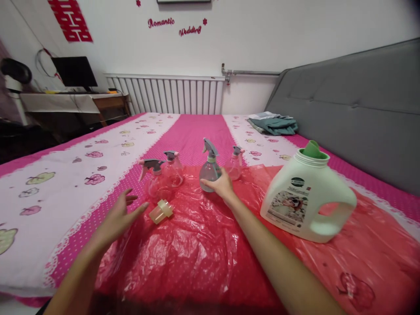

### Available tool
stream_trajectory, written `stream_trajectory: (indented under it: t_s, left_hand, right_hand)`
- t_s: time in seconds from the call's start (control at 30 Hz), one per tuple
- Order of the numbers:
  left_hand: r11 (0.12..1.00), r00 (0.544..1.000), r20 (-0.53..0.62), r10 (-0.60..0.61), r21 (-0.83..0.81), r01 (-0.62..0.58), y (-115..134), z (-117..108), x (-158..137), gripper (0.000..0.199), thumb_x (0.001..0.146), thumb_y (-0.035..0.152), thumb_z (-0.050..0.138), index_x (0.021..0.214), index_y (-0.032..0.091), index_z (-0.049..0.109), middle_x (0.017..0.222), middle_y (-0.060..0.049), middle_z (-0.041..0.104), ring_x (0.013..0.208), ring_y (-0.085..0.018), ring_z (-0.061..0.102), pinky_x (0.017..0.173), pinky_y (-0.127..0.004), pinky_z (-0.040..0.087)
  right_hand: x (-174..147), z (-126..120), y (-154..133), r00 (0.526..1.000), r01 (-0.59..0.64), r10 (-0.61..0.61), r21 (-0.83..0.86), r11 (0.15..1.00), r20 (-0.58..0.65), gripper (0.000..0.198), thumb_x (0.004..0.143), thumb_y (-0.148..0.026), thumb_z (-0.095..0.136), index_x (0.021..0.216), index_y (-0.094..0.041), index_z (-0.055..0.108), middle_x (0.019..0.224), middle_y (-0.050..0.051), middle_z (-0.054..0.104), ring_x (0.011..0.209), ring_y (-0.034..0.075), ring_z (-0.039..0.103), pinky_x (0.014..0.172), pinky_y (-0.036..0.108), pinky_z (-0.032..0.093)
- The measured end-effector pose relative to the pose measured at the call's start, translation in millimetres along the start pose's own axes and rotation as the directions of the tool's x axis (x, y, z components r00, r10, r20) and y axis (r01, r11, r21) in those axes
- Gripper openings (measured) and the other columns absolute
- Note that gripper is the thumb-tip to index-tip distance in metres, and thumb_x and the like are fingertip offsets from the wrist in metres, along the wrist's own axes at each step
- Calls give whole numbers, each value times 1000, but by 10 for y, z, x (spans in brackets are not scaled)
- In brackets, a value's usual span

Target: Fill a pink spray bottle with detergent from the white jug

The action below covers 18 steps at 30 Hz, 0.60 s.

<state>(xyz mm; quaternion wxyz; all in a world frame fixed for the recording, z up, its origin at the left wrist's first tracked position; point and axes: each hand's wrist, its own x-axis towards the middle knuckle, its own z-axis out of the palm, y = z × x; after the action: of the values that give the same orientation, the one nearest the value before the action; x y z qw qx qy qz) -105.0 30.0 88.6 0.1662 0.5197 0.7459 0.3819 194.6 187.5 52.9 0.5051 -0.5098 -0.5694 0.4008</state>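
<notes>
My right hand (pixel 223 184) is closed around a grey spray bottle (pixel 210 170), which stands upright on the red plastic sheet (pixel 183 258). Just behind that hand is a pink spray bottle (pixel 235 164). On the left, my left hand (pixel 123 212) hovers with its fingers apart and nothing in them. Near its thumb a yellowish translucent cap (pixel 161 211) lies on its side. Two more spray bottles with clear pink bodies, one nearer (pixel 156 183) and one farther (pixel 172 170), stand beyond the cap. A large pale green jug (pixel 305 197) is upright to the right, uncapped, its green spout showing.
The sheet covers part of a bed with a pink and white patterned bedspread (pixel 200 131). Folded clothes (pixel 274 124) lie by the grey headboard (pixel 354 100). A radiator (pixel 170 94) runs along the back wall, and a desk with a monitor (pixel 75 72) stands at the far left.
</notes>
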Motion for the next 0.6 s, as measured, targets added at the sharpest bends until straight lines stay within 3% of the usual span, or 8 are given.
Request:
stream_trajectory:
  t_s: [0.07, 0.17, 0.2, 0.27, 0.4, 0.5, 0.53, 0.6]
  left_hand:
    - [998, 982, -179, 65, 29, -61, 172, -33, -118, 80, 75, 67, 71, 135, 16, 55, 121, -19, 72, 116, -43, 69, 97, -62, 58]
    - [987, 890, -427, 159, 62, -147, 573, 53, -409, 49, 91, 59, 61, 129, 27, 59, 121, -9, 72, 116, -38, 68, 100, -64, 55]
    - [972, 896, -383, 224, 22, -234, 714, 128, -516, 41, 94, 58, 59, 120, 28, 63, 117, -8, 73, 113, -37, 69, 99, -62, 55]
    - [930, 948, -36, 317, -181, -318, 955, 331, -707, 42, 96, 62, 57, 121, 30, 68, 128, -8, 72, 122, -37, 67, 105, -58, 54]
    - [835, 804, 419, 422, -525, -165, 1190, 738, -951, 69, 81, 69, 77, 138, 32, 65, 146, -13, 64, 142, -42, 53, 116, -58, 46]
    - [749, 665, 573, 479, -662, 30, 1226, 894, -1087, 66, 82, 73, 76, 130, 27, 69, 130, -14, 71, 130, -40, 62, 108, -56, 53]
    - [725, 656, 580, 484, -685, 70, 1229, 921, -1136, 61, 84, 71, 75, 125, 26, 70, 123, -13, 73, 124, -39, 66, 104, -54, 55]
    - [702, 703, 537, 466, -708, 76, 1233, 961, -1237, 46, 90, 64, 73, 111, 24, 71, 114, -10, 75, 115, -35, 70, 99, -49, 57]
  right_hand:
    - [-141, -170, -205, 999, 6, -9, 96, 995, 35, 75, 66, -41, 94, 128, -17, 59, 119, 8, 69, 104, 21, 69, 100, 42, 56]
    - [-543, -442, -417, 989, -9, -25, 229, 973, 147, 80, 61, -46, 93, 128, -22, 57, 119, 8, 72, 105, 23, 71, 96, 40, 57]
    - [-718, -514, -445, 980, -26, -26, 257, 966, 196, 77, 61, -45, 93, 127, -22, 58, 117, 8, 73, 104, 24, 72, 95, 41, 58]
    - [-1090, -611, -437, 963, -66, -12, 278, 958, 270, 72, 59, -40, 94, 120, -22, 60, 114, 8, 74, 100, 25, 73, 90, 41, 59]
    - [-1719, -661, -315, 887, -198, 11, 357, 913, 462, 76, 58, -28, 92, 125, -27, 56, 112, 4, 73, 99, 26, 73, 86, 40, 60]
    - [-1981, -661, -262, 876, -113, -33, 271, 956, 481, 82, 52, -21, 91, 129, -27, 64, 124, 4, 70, 111, 27, 70, 97, 41, 58]
    - [-2031, -654, -248, 882, -67, -58, 247, 967, 467, 85, 51, -20, 90, 132, -28, 65, 130, 4, 68, 119, 28, 67, 105, 43, 55]
    - [-2090, -619, -207, 915, 26, -100, 189, 982, 392, 94, 48, -19, 89, 138, -29, 63, 140, 5, 64, 132, 30, 60, 117, 47, 47]
